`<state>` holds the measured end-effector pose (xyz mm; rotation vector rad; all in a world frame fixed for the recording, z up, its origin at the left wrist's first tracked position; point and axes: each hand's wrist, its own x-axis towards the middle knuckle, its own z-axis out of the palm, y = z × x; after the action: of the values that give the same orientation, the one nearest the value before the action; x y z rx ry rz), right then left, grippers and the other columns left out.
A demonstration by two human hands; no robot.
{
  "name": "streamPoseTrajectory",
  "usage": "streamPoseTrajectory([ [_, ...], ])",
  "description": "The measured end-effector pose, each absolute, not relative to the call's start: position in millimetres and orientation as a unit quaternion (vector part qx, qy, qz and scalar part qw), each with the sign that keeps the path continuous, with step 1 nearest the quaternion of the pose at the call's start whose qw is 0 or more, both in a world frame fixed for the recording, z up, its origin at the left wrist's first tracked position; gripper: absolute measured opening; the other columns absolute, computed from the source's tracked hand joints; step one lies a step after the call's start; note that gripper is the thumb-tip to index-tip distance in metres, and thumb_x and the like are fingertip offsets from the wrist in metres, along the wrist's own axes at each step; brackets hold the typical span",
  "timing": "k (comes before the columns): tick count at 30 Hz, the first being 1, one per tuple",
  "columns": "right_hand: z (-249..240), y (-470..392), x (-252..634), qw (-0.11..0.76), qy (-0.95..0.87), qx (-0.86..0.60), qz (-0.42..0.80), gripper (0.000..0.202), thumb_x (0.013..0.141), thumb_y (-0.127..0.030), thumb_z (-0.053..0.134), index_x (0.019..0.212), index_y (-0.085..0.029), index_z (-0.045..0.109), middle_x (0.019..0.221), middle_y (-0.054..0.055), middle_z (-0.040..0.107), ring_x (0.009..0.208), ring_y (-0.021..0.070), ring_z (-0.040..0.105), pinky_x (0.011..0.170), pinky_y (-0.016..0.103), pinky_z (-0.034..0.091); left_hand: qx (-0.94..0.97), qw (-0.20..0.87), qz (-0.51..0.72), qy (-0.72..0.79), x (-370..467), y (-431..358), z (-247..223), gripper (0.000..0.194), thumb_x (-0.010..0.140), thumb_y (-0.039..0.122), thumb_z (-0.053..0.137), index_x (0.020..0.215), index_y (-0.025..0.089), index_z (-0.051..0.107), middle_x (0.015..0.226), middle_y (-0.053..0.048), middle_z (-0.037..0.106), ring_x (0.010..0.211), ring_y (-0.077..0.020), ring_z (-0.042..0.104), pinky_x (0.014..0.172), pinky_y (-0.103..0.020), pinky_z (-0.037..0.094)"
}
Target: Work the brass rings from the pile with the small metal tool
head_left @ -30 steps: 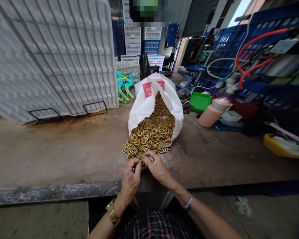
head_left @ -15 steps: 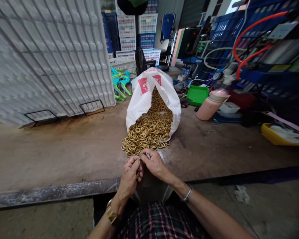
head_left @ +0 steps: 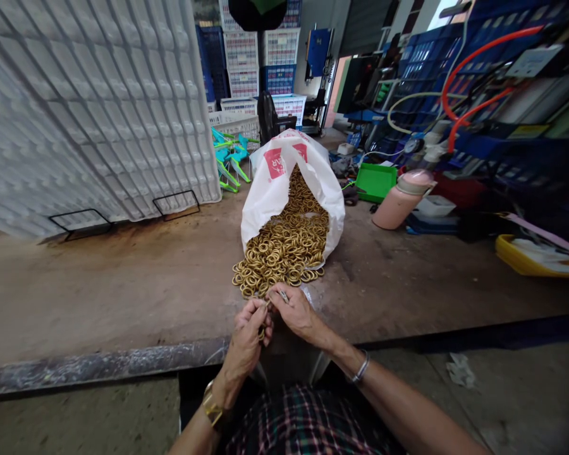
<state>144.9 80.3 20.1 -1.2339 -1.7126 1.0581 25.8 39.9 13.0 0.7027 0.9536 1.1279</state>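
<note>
Rings (head_left: 284,246): small, round, brass-coloured, heaped loosely together.

Curled left hand (head_left: 249,328) beside curled right hand (head_left: 294,311)

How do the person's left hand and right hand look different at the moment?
The left hand holds at least one gold-coloured ring; the right hand holds a silvery piece, too small to identify. A gold-coloured band circles the left hand's wrist; a silvery bangle circles the right's. Both hands are bare, pinched and close together before the ring pile.
</note>
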Motion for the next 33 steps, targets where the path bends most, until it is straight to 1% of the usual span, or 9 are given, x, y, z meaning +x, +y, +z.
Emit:
streamPoseTrajectory([
  [4, 17, 78, 148, 0.349, -0.701, -0.524, 0.336, 0.02, 0.083, -0.021, 0.035, 0.074, -0.018, 0.053, 0.063, -0.001, 0.055, 0.059, 0.0111, 0.051, 0.058, 0.021, 0.035, 0.32, 0.676, 0.506, 0.431, 25, 40, 11, 0.027, 0.074, 0.042, 0.059, 0.074, 0.018, 0.046, 0.055, 0.007, 0.046, 0.041, -0.0038, 0.04, 0.036, -0.014, 0.026],
  [7, 13, 74, 151, 0.259, -0.761, -0.541, 0.246, 0.018, 0.076, -0.013, 0.04, 0.083, -0.018, 0.055, 0.071, 0.002, 0.06, 0.063, 0.0129, 0.052, 0.059, 0.023, 0.031, 0.339, 0.649, 0.507, 0.456, 24, 40, 7, 0.028, 0.075, 0.043, 0.057, 0.075, 0.018, 0.046, 0.056, 0.007, 0.047, 0.041, -0.004, 0.041, 0.036, -0.014, 0.028],
  [11, 10, 68, 151, 0.147, -0.81, -0.533, 0.195, 0.023, 0.071, -0.01, 0.042, 0.088, -0.018, 0.056, 0.072, 0.004, 0.063, 0.064, 0.0146, 0.053, 0.056, 0.025, 0.025, 0.379, 0.616, 0.491, 0.485, 23, 41, 4, 0.03, 0.076, 0.047, 0.054, 0.075, 0.018, 0.047, 0.054, 0.007, 0.045, 0.041, -0.0043, 0.04, 0.037, -0.014, 0.03],
  [17, 15, 66, 149, 0.096, -0.825, -0.526, 0.183, 0.023, 0.074, -0.011, 0.04, 0.091, -0.016, 0.054, 0.075, 0.006, 0.064, 0.064, 0.0153, 0.054, 0.055, 0.027, 0.022, 0.391, 0.59, 0.483, 0.516, 23, 40, 3, 0.032, 0.074, 0.05, 0.054, 0.073, 0.018, 0.048, 0.055, 0.006, 0.046, 0.041, -0.0046, 0.042, 0.037, -0.014, 0.03],
  [25, 9, 70, 150, 0.054, -0.813, -0.551, 0.181, 0.025, 0.074, -0.009, 0.039, 0.094, -0.015, 0.053, 0.073, 0.007, 0.064, 0.064, 0.0157, 0.056, 0.054, 0.026, 0.022, 0.426, 0.575, 0.475, 0.511, 21, 31, 10, 0.03, 0.077, 0.046, 0.053, 0.071, 0.018, 0.047, 0.051, 0.007, 0.045, 0.041, -0.0055, 0.04, 0.038, -0.015, 0.03],
  [27, 7, 72, 153, 0.057, -0.802, -0.565, 0.183, 0.025, 0.073, -0.008, 0.04, 0.093, -0.015, 0.053, 0.071, 0.007, 0.063, 0.062, 0.0155, 0.054, 0.054, 0.026, 0.023, 0.439, 0.592, 0.469, 0.487, 20, 26, 17, 0.028, 0.077, 0.044, 0.053, 0.07, 0.018, 0.048, 0.052, 0.006, 0.045, 0.043, -0.0056, 0.041, 0.039, -0.016, 0.032],
  [29, 7, 74, 155, 0.091, -0.796, -0.568, 0.191, 0.024, 0.071, -0.009, 0.041, 0.091, -0.015, 0.053, 0.069, 0.006, 0.061, 0.061, 0.0149, 0.052, 0.054, 0.025, 0.025, 0.437, 0.62, 0.471, 0.449, 20, 23, 23, 0.026, 0.078, 0.042, 0.053, 0.072, 0.017, 0.049, 0.054, 0.005, 0.046, 0.044, -0.0056, 0.042, 0.04, -0.016, 0.033],
  [31, 8, 76, 154, 0.165, -0.779, -0.564, 0.218, 0.018, 0.073, -0.011, 0.041, 0.085, -0.016, 0.054, 0.067, 0.004, 0.059, 0.06, 0.0137, 0.05, 0.055, 0.024, 0.027, 0.39, 0.657, 0.491, 0.418, 20, 23, 26, 0.025, 0.078, 0.041, 0.055, 0.073, 0.018, 0.048, 0.055, 0.006, 0.046, 0.043, -0.0055, 0.041, 0.039, -0.016, 0.032],
  [33, 11, 77, 150, 0.243, -0.736, -0.565, 0.285, 0.016, 0.078, -0.016, 0.037, 0.075, -0.017, 0.053, 0.063, 0.001, 0.056, 0.058, 0.0121, 0.048, 0.055, 0.023, 0.029, 0.319, 0.693, 0.511, 0.397, 20, 26, 26, 0.025, 0.076, 0.041, 0.057, 0.074, 0.018, 0.046, 0.056, 0.006, 0.046, 0.042, -0.0054, 0.041, 0.037, -0.015, 0.031],
])
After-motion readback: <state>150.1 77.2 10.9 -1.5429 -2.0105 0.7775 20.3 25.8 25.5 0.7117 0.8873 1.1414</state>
